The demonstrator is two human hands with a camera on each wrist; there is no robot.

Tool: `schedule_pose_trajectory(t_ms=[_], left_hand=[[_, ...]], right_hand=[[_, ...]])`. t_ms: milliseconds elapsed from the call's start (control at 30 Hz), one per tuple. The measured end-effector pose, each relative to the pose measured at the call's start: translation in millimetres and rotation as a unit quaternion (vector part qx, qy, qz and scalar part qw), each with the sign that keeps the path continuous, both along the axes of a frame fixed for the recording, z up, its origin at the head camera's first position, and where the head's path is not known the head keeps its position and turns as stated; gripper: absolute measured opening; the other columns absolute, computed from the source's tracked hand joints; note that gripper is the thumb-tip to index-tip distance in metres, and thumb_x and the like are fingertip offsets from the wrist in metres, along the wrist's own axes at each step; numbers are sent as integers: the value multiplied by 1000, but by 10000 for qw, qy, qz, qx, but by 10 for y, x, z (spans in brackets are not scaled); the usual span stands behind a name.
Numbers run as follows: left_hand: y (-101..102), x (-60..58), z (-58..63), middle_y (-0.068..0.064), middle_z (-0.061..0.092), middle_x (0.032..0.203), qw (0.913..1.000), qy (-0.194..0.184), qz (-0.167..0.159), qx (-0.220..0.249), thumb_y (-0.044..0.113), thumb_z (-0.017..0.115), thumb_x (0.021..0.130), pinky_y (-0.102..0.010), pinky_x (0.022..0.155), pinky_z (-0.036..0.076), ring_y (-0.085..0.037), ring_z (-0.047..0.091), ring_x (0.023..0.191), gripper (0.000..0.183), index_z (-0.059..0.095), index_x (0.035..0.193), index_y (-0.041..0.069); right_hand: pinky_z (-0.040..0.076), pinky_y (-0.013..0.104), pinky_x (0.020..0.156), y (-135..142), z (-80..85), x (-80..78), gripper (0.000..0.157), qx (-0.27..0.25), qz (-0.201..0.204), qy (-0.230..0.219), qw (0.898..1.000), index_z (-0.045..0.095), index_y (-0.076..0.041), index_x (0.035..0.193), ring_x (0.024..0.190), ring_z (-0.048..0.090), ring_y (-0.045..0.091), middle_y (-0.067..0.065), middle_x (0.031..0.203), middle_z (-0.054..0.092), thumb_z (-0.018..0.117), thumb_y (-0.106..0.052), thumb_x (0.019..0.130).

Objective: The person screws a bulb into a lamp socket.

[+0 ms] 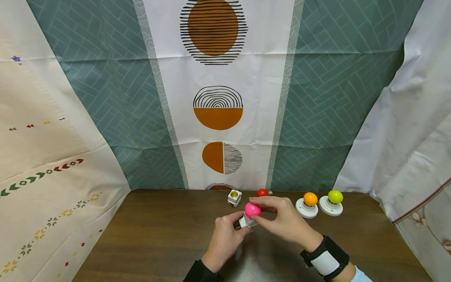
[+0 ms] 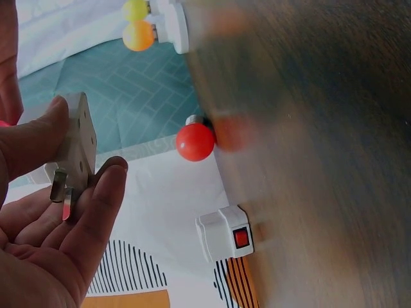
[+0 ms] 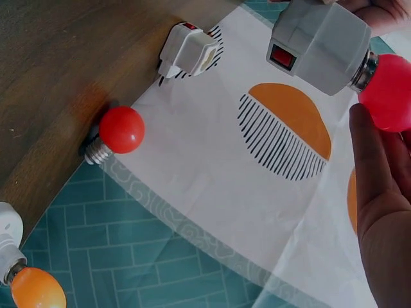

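- The left hand (image 1: 227,235) is closed around a white plug-in socket (image 1: 248,222), pinched between thumb and fingers; by this grip the body is probably kept steady, with the metal prongs (image 2: 67,204) left pointing outward past the fingers.
- Just beyond the left hand, a second socket (image 1: 234,198) is stood on the table (image 1: 169,227), unheld, with its red switch (image 2: 241,237) exposed.
- Between the two hands, a pink bulb (image 1: 253,210) is seen at the mouth of the held socket; some metal base is exposed, so how firmly it is seated cannot be told.
- Beyond the right hand's fingers, a red bulb (image 1: 262,192) is laid on its side, likely because it cannot be stood upright unaided.
- The pink bulb is gripped by the right hand (image 1: 282,215), thumb and fingers set on opposite sides, a hold apparently suited to twisting.
- Right of that hand, an orange bulb (image 1: 310,199) and a yellow-green bulb (image 1: 335,196) are held upright by round white bases (image 1: 307,212).
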State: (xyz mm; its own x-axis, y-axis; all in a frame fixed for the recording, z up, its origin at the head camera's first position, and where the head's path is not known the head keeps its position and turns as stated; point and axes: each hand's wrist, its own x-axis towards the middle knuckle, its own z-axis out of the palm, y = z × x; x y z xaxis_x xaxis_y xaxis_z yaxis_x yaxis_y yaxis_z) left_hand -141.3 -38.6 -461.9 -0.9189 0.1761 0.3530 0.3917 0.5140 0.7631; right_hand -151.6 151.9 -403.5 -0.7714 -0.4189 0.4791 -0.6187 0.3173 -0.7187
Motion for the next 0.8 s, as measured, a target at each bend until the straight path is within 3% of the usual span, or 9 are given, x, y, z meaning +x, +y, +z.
schedule_pose_trajectory(t_ms=[233,367,633,800], left_hand=[[15,15,10,8,64,92,10000,-24,-44,66,17,81,69,-20,65,47,-6,59,79,40,67,106,13],[15,19,6,10,64,90,10000,53,-32,27,17,81,69,-19,64,47,-6,59,78,38,67,104,14],[8,14,-3,9,64,90,9999,91,-69,-31,19,81,69,-20,63,47,-3,58,77,38,67,104,14],[5,1,-12,8,64,92,9998,158,-49,-58,20,81,69,-23,64,48,-2,57,77,38,67,104,15]], right_hand=[[50,28,68,-84,198,151,38,-292,-360,355,9983,66,-7,105,84,62,14,3,100,64,80,-11,70],[50,28,69,-104,269,215,39,-309,-409,464,9976,66,-8,104,85,62,15,3,100,64,81,-13,68],[47,33,79,-24,111,76,55,175,-27,547,9983,59,-14,122,103,57,15,-3,121,57,80,-17,71],[46,29,81,9,25,-20,52,355,295,585,9972,57,-21,125,103,56,11,-8,120,56,76,-19,76]])
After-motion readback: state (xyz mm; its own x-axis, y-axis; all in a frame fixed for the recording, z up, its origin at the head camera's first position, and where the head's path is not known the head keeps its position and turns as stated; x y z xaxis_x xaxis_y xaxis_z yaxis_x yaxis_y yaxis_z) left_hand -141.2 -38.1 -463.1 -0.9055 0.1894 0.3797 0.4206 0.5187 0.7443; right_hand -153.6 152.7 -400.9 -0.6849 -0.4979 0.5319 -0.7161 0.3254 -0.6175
